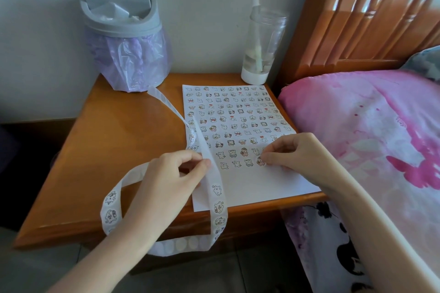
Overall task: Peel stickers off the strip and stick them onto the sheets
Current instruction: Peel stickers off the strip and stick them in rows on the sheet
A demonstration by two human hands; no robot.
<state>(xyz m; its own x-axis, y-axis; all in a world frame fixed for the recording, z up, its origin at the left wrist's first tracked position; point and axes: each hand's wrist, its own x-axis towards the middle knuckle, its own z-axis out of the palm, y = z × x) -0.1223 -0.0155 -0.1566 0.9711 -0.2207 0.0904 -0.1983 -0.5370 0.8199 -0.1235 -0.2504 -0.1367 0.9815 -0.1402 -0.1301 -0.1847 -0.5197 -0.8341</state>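
Where bed (357,126) meets wall (214,19), nightstand (119,150) bears sheet (250,185).

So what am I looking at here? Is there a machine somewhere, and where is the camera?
There is no machine here. These are a person's two bare hands, filmed by a single camera worn on the head, looking forward and down. The left hand pinches a long white strip of cartoon stickers, which loops off the front of a wooden nightstand. The right hand pinches a sticker at the end of the lowest row on a white sheet, which is mostly covered in rows of stickers. At the back stand a grey bin with a purple liner and a clear bottle. A bed with pink bedding is on the right.
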